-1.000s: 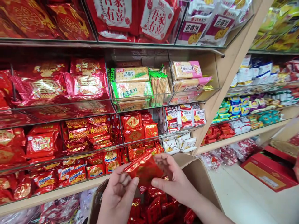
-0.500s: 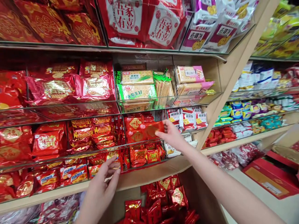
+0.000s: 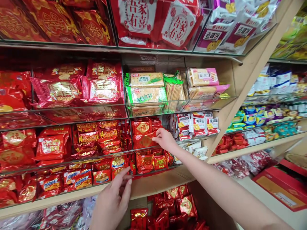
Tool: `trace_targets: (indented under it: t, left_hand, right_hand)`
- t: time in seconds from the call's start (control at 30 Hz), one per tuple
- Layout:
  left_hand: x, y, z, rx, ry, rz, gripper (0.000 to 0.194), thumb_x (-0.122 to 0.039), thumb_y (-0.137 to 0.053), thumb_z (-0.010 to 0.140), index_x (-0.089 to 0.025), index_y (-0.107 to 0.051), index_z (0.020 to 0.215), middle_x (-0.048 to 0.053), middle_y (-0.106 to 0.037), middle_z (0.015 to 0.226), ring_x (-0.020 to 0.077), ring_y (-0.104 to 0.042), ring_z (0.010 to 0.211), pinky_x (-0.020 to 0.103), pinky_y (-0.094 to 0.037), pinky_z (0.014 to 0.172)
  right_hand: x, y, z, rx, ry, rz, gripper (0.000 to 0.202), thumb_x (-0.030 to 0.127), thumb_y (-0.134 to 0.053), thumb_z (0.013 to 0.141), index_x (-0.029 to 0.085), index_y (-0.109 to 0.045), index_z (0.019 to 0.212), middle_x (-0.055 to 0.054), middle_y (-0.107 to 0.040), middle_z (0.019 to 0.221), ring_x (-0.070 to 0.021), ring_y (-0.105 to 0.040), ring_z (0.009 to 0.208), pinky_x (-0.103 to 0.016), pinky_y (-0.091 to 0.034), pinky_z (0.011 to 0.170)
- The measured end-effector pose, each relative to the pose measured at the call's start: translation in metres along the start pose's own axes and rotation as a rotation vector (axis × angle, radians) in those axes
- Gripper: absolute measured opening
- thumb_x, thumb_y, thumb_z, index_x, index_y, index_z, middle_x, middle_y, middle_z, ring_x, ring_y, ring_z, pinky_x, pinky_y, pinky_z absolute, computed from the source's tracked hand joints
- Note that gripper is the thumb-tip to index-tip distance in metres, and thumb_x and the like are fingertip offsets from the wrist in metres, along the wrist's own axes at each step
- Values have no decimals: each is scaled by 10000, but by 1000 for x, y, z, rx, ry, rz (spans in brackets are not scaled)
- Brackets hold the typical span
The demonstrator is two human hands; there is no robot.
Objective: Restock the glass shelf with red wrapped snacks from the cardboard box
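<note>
My right hand (image 3: 165,139) reaches into a clear bin on the third shelf, its thumb and fingers pinching the right end of a red packet (image 3: 144,140) with gold print. That packet lies in front of another red packet (image 3: 142,127) in the same bin. Lower and to the left, my left hand (image 3: 117,195) hangs before the shelf edge, fingers apart and slightly curled, holding nothing. Below both hands an open cardboard box (image 3: 141,188) contains several loose red packets (image 3: 187,206).
Green cracker packs (image 3: 146,95) and large red-and-white bags (image 3: 137,17) stand on the shelves above. A slanting wooden upright (image 3: 254,73) divides the shelving at right. A red carton (image 3: 283,185) sits at lower right.
My right hand has moved left with the red packet, which now rests against the bin's stack. My left hand has shifted slightly right and down. The camera view has moved a little.
</note>
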State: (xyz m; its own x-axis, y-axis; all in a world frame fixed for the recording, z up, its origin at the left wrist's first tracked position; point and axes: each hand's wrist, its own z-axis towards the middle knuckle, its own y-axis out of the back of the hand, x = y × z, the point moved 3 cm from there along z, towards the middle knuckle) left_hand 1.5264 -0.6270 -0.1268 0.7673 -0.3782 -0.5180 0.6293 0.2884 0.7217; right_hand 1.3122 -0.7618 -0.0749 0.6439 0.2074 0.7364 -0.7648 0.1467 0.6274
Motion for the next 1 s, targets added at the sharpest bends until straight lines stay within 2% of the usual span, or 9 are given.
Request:
trace_targets:
  t: [0.2,0.47,0.6,0.7,0.77,0.87,0.9,0.93,1.0]
  left_hand:
    - [-3,-1,-2,18,-51,137,330,-308,-438,847,-259,-422,1172,-8,-701,854,151,-677,720,240,-534,602]
    - [-8,1,1,19,-98,265,297,-330,-432,848,-261,-461,1135,-13,-704,882,157,-677,723,238,-502,593]
    - [-11,3,1,43,-57,278,312,-354,-433,840,-250,-485,1129,-21,-702,801,159,-670,660,235,-478,557]
    - [-14,2,1,27,-33,281,325,-372,-436,827,-237,-515,1111,-5,-701,782,174,-667,671,240,-471,560]
    - [-16,0,1,6,-30,299,322,-370,-432,825,-229,-532,1096,5,-699,764,186,-667,673,247,-462,559]
    - [-21,-3,1,-25,-47,376,304,-359,-424,830,-234,-553,1077,8,-694,734,205,-661,642,259,-428,532]
    - [-23,-4,0,-35,-61,403,300,-354,-422,833,-236,-557,1074,11,-695,738,210,-659,639,262,-416,525]
    - [-24,-5,0,-45,-79,424,297,-350,-422,835,-236,-559,1073,13,-697,748,213,-657,638,264,-407,523]
    - [-26,-5,-1,-66,-112,449,292,-340,-426,838,-235,-565,1072,15,-700,760,216,-655,635,267,-393,520]
  right_hand:
    - [3,-7,6,63,-7,-39,224,204,-653,676,201,-435,624,44,-581,581,-115,-555,579,-220,-387,560]
    - [9,-1,7,95,91,-152,227,237,-695,633,186,-474,631,10,-586,633,-140,-542,606,-243,-367,558]
    - [14,20,-4,17,144,-188,182,306,-650,691,174,-540,749,-5,-597,687,-144,-536,654,-260,-372,607]
    - [17,47,-32,-22,242,-79,159,322,-566,760,164,-565,746,12,-574,651,-111,-515,613,-241,-374,588]
    - [9,57,-62,254,226,98,181,338,-551,761,165,-582,716,31,-562,614,-84,-500,554,-214,-375,540]
    - [-28,46,-123,938,1,269,151,306,-545,750,183,-630,777,30,-613,643,-88,-545,541,-206,-411,510]
    - [-48,38,-142,1065,-88,253,137,269,-538,747,191,-643,788,28,-632,656,-95,-563,549,-209,-423,511]
    - [-69,28,-159,1096,-153,199,131,223,-529,738,195,-653,765,26,-640,644,-101,-571,544,-210,-425,507]
    - [-110,3,-178,854,-145,11,83,129,-599,640,196,-647,629,32,-622,570,-109,-552,515,-216,-404,501]
